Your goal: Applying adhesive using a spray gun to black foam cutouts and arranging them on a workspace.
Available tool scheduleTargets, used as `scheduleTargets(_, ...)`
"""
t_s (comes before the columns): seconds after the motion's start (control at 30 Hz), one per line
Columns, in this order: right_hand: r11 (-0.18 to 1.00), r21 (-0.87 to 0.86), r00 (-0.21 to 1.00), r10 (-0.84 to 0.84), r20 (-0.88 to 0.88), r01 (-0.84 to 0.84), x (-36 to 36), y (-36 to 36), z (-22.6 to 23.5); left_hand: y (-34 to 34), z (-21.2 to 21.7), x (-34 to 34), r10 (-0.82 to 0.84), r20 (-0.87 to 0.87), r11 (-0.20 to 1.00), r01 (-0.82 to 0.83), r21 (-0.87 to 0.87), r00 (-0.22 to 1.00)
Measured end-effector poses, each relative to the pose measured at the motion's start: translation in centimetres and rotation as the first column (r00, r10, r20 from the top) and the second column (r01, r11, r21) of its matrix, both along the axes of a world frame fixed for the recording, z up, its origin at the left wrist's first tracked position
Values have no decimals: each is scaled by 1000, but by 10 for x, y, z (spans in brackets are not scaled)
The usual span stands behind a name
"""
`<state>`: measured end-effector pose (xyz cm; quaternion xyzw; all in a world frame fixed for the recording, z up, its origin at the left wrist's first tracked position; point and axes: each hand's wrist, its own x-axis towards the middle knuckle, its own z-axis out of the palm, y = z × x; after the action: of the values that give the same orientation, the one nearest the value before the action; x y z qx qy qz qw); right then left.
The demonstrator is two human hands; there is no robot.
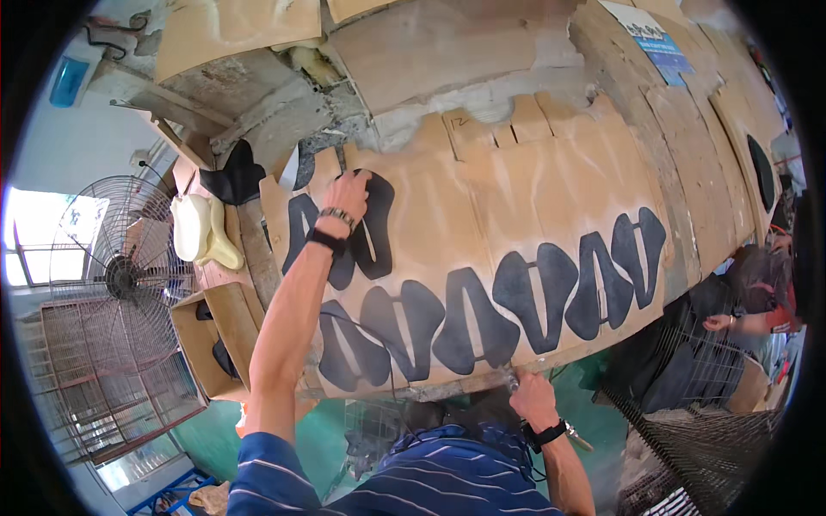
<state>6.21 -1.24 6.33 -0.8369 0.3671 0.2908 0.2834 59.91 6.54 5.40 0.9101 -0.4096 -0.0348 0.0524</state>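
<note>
My left hand (pixel 347 196) reaches across to the far left of the cardboard sheet (pixel 447 206). Its fingers are closed at the top of a black V-shaped shoe-upper piece (pixel 379 219), which overlaps or lies close against another black piece (pixel 300 225). Along the near edge runs a row of several similar pieces, among them one in the middle (pixel 465 327) and one at the right (pixel 648 245). At the near edge of the table, my right hand (pixel 535 402) is wrapped around a metal tool (pixel 514 378), mostly hidden by the fingers.
A large wire fan (pixel 120 275) stands at the left, near pale yellow moulded forms (pixel 206 232) and an open cardboard box (pixel 237 331). A thin dark cord (pixel 366 329) crosses some pieces. Another person's hand (pixel 718 322) shows at the right, above dark mesh (pixel 705 439).
</note>
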Motion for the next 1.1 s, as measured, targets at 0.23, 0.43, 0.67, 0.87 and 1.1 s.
scheduleTargets(0.23,1000,18,1000,-14,8,14,5,-5,5,-30,-39,15,-29,-31,997,31,68,999)
scheduleTargets(0.43,999,35,999,11,-32,-10,5,-9,10,-41,-27,4,35,-126,999,-34,11,991)
scheduleTargets(0.67,999,48,999,14,-29,-12,7,-8,10,-32,-32,8,72,-136,964,-104,-243,988)
scheduleTargets(0.87,999,30,1000,19,-15,-18,2,-3,3,23,-34,38,403,110,905,-377,-197,909)
scheduleTargets(1.1,997,-1,996,76,-38,-76,6,-2,0,41,-34,57,414,-158,893,-434,-122,896)
